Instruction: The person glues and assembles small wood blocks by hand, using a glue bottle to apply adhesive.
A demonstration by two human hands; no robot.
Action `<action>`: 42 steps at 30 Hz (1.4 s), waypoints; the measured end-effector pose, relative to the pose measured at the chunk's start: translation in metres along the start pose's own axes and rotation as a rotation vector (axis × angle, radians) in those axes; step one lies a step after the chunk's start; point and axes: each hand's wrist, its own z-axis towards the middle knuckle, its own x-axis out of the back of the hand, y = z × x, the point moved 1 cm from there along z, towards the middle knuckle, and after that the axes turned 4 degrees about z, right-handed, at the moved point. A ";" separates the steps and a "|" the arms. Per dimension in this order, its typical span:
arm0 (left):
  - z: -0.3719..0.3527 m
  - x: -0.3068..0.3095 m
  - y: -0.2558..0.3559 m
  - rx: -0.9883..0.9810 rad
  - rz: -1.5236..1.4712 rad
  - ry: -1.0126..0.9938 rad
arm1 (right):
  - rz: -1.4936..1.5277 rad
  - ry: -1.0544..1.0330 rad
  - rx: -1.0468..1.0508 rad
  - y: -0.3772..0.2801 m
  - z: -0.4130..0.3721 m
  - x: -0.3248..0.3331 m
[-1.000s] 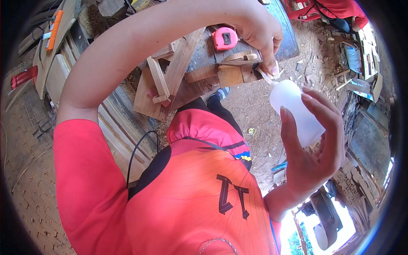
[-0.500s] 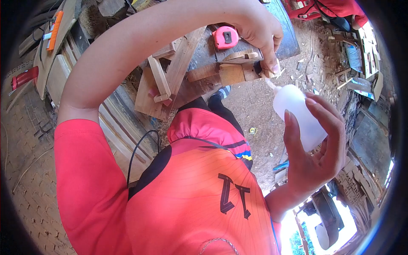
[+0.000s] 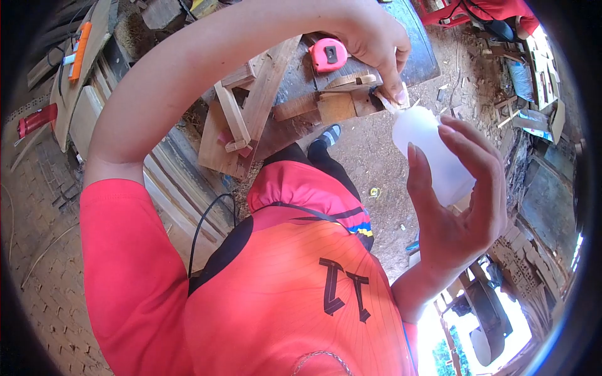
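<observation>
My right hand (image 3: 467, 194) is wrapped round a translucent white squeeze bottle (image 3: 433, 153), held tilted with its nozzle up and to the left. Reaching over from the left, my left hand (image 3: 382, 53) pinches a small pale wood piece (image 3: 404, 96) at the right end of a row of wood blocks (image 3: 337, 108). The bottle's nozzle meets the edge of this piece, just below my left fingertips; the exact contact is hard to make out. A curved wood piece (image 3: 345, 81) lies behind the blocks.
A pink tape measure (image 3: 328, 55) sits on the dark workbench (image 3: 417, 47). Wood strips (image 3: 266, 94) cross to its left. A person in red (image 3: 501, 9) is at the top right. An orange tool (image 3: 79, 51) and a red object (image 3: 37, 118) lie at the far left. Scraps litter the ground.
The bottle and my right hand have moved up and left, bringing the nozzle closer to the small wood piece. My left hand has shifted slightly and stays on the piece.
</observation>
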 end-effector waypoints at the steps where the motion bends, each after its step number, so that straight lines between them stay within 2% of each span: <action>1: -0.001 -0.002 0.001 0.032 -0.005 0.005 | 0.001 0.000 -0.009 0.002 -0.004 0.002; 11: -0.013 0.010 0.004 -0.032 0.009 -0.021 | -0.005 0.008 0.015 0.002 -0.006 0.002; 16: -0.006 0.001 0.009 0.059 0.058 0.019 | 0.020 0.030 -0.034 0.003 -0.011 0.003; 21: -0.011 0.009 0.003 -0.033 -0.019 -0.036 | -0.012 0.019 -0.014 -0.003 -0.008 0.004; 25: -0.012 0.005 0.007 0.036 -0.042 -0.011 | -0.033 0.015 -0.005 -0.005 -0.007 0.004; 31: -0.013 0.008 0.003 -0.041 -0.016 -0.010 | -0.003 0.009 -0.030 -0.009 -0.010 0.003; 42: -0.014 0.007 0.010 0.002 0.042 -0.004 | -0.018 -0.019 -0.060 -0.003 -0.015 0.008</action>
